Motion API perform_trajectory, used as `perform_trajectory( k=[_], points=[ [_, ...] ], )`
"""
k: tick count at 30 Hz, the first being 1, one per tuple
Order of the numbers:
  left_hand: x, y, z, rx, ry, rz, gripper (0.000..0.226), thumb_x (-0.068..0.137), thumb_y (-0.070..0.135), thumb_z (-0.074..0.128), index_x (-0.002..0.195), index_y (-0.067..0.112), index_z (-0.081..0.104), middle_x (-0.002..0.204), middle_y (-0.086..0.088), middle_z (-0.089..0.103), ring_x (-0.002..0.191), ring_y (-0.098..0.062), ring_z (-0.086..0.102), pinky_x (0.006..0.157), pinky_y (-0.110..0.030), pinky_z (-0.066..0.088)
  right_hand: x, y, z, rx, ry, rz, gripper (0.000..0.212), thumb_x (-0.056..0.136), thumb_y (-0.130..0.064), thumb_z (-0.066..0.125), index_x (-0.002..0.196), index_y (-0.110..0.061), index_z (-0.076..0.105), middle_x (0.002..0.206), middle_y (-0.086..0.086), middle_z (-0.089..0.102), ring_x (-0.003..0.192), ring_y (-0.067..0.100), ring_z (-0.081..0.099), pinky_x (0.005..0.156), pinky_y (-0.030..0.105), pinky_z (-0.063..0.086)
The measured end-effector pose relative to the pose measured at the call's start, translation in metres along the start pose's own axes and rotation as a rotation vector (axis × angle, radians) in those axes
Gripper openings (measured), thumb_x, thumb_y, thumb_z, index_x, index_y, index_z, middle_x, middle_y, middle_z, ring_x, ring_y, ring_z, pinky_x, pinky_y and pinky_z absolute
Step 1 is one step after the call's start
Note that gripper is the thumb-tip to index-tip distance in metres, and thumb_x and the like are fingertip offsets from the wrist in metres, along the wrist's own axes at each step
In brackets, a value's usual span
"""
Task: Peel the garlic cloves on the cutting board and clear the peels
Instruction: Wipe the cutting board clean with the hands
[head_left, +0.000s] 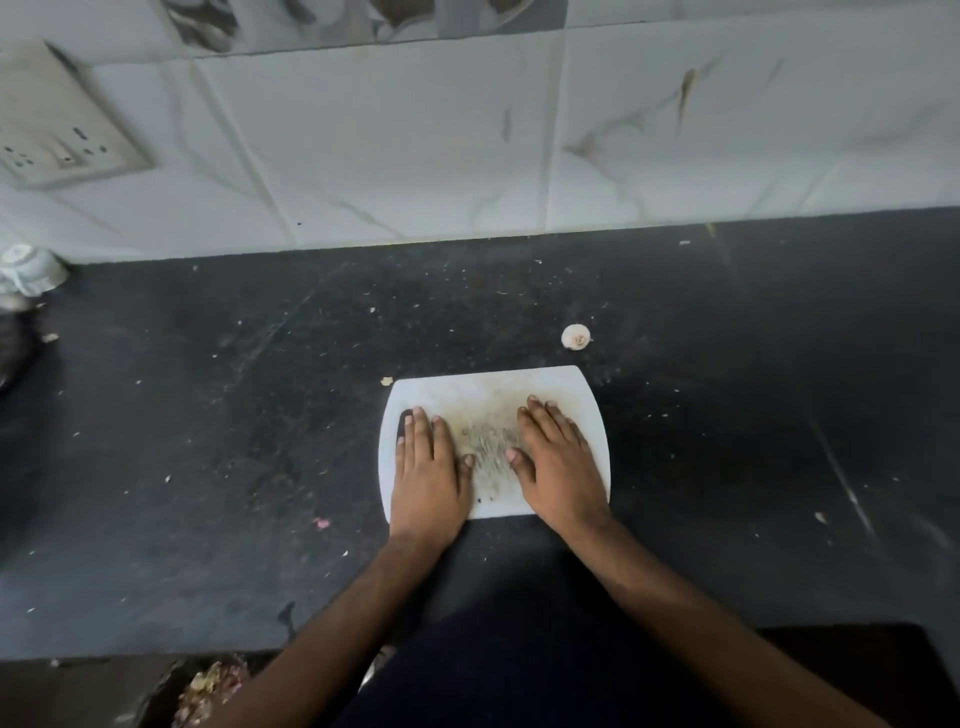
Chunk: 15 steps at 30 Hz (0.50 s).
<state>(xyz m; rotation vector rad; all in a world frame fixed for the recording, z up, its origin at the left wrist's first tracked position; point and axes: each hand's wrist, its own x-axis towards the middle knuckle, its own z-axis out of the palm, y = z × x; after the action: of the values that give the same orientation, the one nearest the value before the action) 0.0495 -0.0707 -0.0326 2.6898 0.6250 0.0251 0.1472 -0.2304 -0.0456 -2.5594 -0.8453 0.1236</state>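
A white, stained cutting board (483, 387) lies on the dark counter in front of me. My left hand (427, 470) rests flat, palm down, on the board's left half. On its right half my right hand (558, 462) lies the same way, fingers together and holding nothing. A small whitish garlic bulb (575, 336) sits on the counter just beyond the board's far right corner, apart from both hands. No cloves show on the bare part of the board; whatever lies under the palms is hidden.
The black counter (234, 415) is dotted with small peel scraps. A tiled wall (415, 156) rises behind it, with a socket plate (57, 130) at the left. A white object (31, 267) stands at the far left. Below the counter's front edge lies a heap of peels (208, 686).
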Motion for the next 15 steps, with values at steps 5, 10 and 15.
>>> perform_trajectory(
  k=[5, 10, 15],
  points=[
    [0.011, 0.003, -0.005, 0.019, -0.027, 0.123, 0.076, 0.105, 0.059, 0.024, 0.16, 0.007, 0.026, 0.17, -0.019, 0.006, 0.159, -0.031, -0.003, 0.128, -0.04, -0.004, 0.005, -0.001, 0.001, -0.042, 0.128, 0.068, 0.047, 0.1, -0.037, 0.053, 0.141, -0.015, 0.056, 0.155, 0.005, 0.049, 0.146, 0.026, 0.042, 0.12, 0.045, 0.033],
    [0.035, 0.012, -0.017, -0.005, -0.072, 0.233, 0.088, 0.098, 0.068, 0.009, 0.161, 0.009, 0.023, 0.171, -0.014, 0.005, 0.159, -0.025, -0.003, 0.126, -0.037, -0.008, 0.038, -0.002, -0.023, -0.015, 0.262, 0.169, 0.04, 0.099, -0.03, 0.06, 0.137, -0.015, 0.06, 0.148, 0.006, 0.054, 0.136, 0.027, 0.049, 0.112, 0.046, 0.04],
    [0.07, 0.02, -0.025, -0.005, -0.098, 0.297, 0.079, 0.102, 0.061, 0.02, 0.16, 0.009, 0.023, 0.171, -0.014, 0.006, 0.159, -0.025, -0.002, 0.125, -0.034, -0.008, 0.089, 0.016, -0.045, -0.04, 0.293, 0.282, 0.041, 0.102, -0.023, 0.054, 0.143, -0.015, 0.055, 0.156, 0.011, 0.044, 0.141, 0.032, 0.04, 0.107, 0.052, 0.044]
  ],
)
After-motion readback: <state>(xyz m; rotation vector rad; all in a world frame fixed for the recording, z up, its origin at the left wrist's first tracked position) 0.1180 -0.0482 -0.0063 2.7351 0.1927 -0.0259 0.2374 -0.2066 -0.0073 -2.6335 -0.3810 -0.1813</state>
